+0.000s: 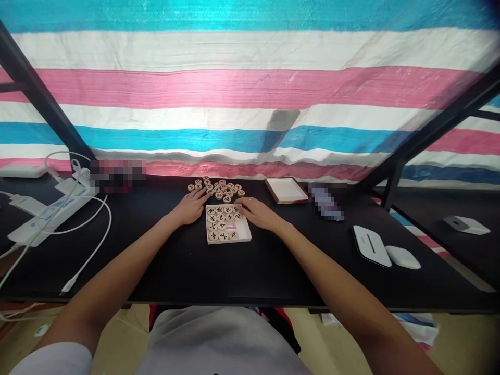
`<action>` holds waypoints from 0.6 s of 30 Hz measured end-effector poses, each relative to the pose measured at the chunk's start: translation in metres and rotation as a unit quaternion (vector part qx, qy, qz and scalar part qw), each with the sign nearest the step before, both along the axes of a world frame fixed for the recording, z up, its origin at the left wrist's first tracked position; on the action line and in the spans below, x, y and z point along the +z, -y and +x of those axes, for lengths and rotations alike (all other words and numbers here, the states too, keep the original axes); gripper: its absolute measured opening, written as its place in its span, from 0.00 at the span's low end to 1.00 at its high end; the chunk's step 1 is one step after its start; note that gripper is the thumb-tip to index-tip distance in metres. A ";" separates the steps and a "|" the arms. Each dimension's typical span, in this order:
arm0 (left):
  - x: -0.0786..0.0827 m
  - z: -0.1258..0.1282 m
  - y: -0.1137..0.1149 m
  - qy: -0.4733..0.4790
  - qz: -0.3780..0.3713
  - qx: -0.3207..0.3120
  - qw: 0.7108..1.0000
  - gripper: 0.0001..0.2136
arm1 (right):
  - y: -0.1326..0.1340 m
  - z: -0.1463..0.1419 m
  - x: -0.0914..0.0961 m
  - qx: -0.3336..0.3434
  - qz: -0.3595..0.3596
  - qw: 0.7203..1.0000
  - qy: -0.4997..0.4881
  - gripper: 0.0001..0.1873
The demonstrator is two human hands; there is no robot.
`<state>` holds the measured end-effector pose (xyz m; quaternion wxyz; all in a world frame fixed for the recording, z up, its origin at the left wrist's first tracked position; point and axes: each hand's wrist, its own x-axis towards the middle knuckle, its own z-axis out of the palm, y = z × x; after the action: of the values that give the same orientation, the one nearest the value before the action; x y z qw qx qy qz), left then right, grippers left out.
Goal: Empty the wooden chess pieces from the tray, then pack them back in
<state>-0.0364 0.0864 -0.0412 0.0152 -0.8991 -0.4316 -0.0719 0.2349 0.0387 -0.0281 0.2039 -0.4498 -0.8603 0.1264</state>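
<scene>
A shallow white box on the black desk holds rows of round wooden Chinese chess pieces with black characters. Part of its lower right is without pieces, showing a pink-marked bottom. My left hand lies flat beyond the box's left corner, fingers stretched out, their tips touching or very near the loose pieces. Reaching over the box's upper right corner, my right hand has its fingers extended, with the tips at a corner piece. Whether they press on it is too small to tell.
The white-lined box lid lies behind my right hand. A blurred item, a white flat device and a white mouse are to the right. At left are a power strip and white cables. The desk's front edge is near my body.
</scene>
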 end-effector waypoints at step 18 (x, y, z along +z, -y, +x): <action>0.005 0.000 0.010 0.110 0.058 -0.012 0.992 0.15 | 0.000 0.000 0.001 -0.005 -0.004 1.000 0.000 0.15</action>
<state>-0.0367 0.0764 -0.0360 0.0189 -0.8885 -0.4148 -0.1955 0.2345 0.0385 -0.0269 0.2024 -0.4547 -0.8578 0.1284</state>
